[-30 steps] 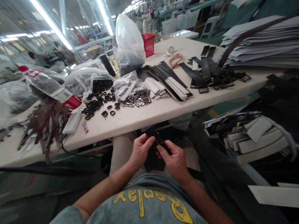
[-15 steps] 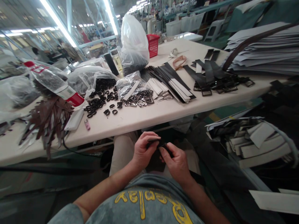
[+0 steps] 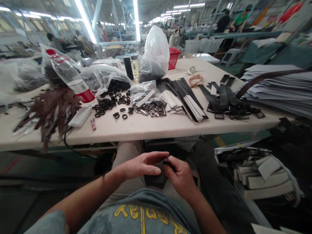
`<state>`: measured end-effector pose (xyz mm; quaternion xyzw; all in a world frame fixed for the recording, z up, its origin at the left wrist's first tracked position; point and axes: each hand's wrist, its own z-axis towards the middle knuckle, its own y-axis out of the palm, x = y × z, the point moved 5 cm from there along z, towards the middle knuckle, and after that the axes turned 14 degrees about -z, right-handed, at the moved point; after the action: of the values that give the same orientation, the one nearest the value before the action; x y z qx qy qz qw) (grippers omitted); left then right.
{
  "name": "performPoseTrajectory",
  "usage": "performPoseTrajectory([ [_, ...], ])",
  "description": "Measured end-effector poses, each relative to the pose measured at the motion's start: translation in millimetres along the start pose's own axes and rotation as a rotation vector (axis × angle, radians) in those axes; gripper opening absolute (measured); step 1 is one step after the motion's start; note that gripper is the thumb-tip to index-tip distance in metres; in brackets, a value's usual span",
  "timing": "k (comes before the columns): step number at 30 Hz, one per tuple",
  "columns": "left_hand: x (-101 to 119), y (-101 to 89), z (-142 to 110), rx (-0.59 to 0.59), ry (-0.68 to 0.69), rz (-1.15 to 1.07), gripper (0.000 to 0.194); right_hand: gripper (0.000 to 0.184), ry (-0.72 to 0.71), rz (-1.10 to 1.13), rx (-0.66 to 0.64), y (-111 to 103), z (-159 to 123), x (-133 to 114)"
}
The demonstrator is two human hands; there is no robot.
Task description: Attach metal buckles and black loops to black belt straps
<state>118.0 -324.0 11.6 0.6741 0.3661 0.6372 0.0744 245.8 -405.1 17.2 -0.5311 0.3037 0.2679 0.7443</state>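
A black strap [image 3: 155, 178] is in my hands above my lap, partly hidden by my fingers. My left hand [image 3: 143, 165] lies along it, thumb across the near side and straight fingers over the far side. Close beside it, my right hand [image 3: 179, 174] is closed with thumb and bent fingers on a dark curved part [image 3: 170, 164] that seems to belong to the strap. A small glint shows between the fingertips; I cannot make out what it is. On the table in front lie black loops [image 3: 107, 105] and metal buckles [image 3: 153, 110].
Black strips with white ends [image 3: 187, 100] and straps with buckles [image 3: 224, 97] lie on the table [image 3: 146, 130]. Brown strips [image 3: 53, 113], a bottle [image 3: 83, 89] and pink snips [image 3: 93, 124] are left. A bin of strips [image 3: 265, 172] stands right.
My view has tilted up and turned. The left hand's fingers have straightened from a bent grip, and it has come nearer to the right hand. The right hand still grips the black part.
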Motion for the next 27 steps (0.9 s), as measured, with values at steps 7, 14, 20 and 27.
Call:
performPoseTrajectory([
  [7, -7.7, -29.9, -11.8, 0.187, 0.048, -0.121, 0.041, 0.019, 0.007, -0.065, -0.225, 13.6, 6.9, 2.9],
  [14, 5.0, -40.1, -25.5, 0.251, 0.18, 0.059, 0.023, 0.021, -0.084, -0.23, -0.353, 4.7, 20.9, -9.1],
  [20, 24.9, -29.9, -31.5, 0.216, 0.48, 0.678, 0.011, 0.023, -0.522, -0.838, -0.208, -19.1, 44.5, -61.1],
  [27, 14.4, -49.1, -14.1, 0.385, 0.469, 0.397, 0.013, 0.013, -0.666, -0.869, -0.038, -17.2, 79.1, -78.5],
])
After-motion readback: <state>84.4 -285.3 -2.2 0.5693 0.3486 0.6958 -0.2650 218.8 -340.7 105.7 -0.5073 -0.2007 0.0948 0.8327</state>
